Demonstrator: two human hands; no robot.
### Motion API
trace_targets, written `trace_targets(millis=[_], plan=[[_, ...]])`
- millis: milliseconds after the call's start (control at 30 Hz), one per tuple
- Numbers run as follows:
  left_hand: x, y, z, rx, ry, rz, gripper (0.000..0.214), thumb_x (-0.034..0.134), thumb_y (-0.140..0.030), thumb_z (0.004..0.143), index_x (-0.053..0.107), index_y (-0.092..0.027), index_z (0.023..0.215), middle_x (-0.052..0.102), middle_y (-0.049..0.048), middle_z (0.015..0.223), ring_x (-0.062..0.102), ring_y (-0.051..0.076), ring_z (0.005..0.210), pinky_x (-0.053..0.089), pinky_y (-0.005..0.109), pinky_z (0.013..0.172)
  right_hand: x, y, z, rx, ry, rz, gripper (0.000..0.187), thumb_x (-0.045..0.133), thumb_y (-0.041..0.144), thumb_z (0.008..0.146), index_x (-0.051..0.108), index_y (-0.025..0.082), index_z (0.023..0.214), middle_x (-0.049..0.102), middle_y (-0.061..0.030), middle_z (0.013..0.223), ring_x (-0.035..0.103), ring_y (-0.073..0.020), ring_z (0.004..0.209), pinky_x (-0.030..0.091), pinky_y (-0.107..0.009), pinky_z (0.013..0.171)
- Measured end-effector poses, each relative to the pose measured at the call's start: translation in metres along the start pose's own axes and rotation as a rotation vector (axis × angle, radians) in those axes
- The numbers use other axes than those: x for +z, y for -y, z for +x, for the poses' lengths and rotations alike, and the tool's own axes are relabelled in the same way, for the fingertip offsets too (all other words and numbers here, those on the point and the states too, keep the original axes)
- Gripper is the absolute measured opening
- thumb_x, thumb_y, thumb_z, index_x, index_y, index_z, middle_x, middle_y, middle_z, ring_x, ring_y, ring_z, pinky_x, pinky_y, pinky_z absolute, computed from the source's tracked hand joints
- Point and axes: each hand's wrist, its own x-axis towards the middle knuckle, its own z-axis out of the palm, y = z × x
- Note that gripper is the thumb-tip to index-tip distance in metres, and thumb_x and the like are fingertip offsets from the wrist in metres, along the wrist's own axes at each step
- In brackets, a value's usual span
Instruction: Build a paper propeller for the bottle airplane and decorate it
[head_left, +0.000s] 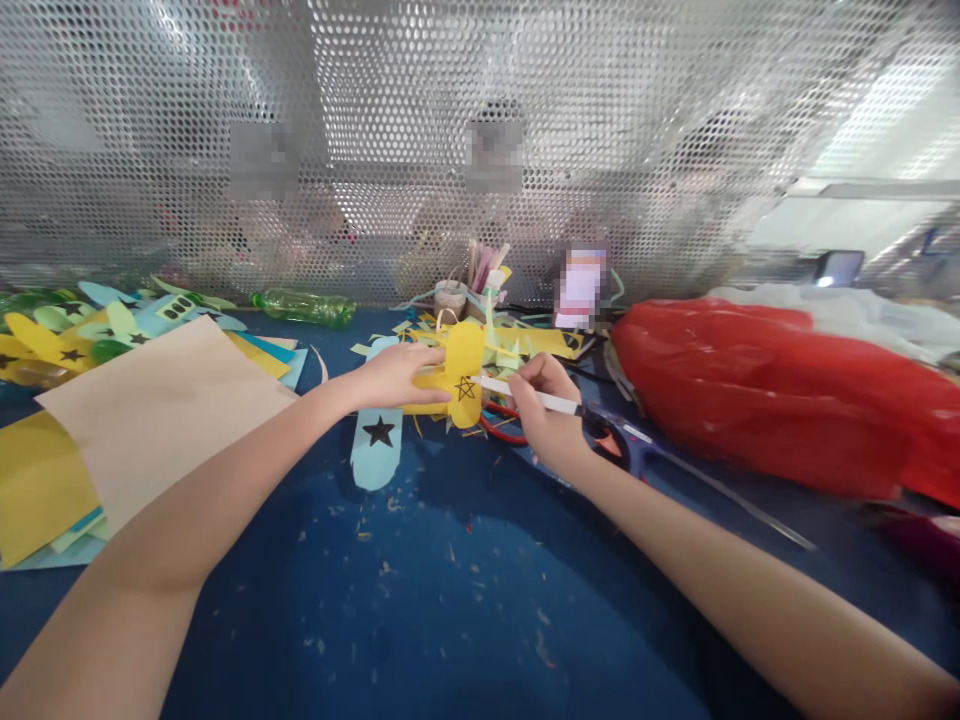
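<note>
In my right hand (553,410) is a white marker pen (495,386), its tip at a star drawn in black outline on a yellow paper cutout (466,350). My left hand (401,378) grips that cutout from the left, thumb below and fingers above. Beneath my left hand lies a light blue paper cutout (376,460) bearing a filled black star. Just past the right hand is a blue glue gun (637,450), with a clear glue stick reaching out to the right. Red scissor handles (504,424) show partly behind the right hand.
Paper sheets (180,410) and finished-looking cutouts with stars (67,350) pile up at left. A green bottle (304,307), a cup of sticks (451,297), paper scraps (525,342) and a lit phone (581,288) stand behind. A red plastic bag (750,390) fills the right.
</note>
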Motion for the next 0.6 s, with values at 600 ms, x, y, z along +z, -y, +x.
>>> trace_targets(millis=[600], plan=[[0.0055, 0.0041, 0.0008, 0.017, -0.009, -0.074, 0.045, 0.062, -0.052, 0.083, 0.056, -0.022, 0.116, 0.061, 0.0107, 0.123, 0.058, 0.029, 0.109, 0.044, 0.041, 0.091, 0.0021, 0.0025, -0.0004, -0.036, 0.045, -0.076, 0.021, 0.053, 0.020, 0.078, 0.037, 0.024, 0.064, 0.037, 0.0065, 0.052, 0.032, -0.0099, 0.047, 0.025, -0.026, 0.045]])
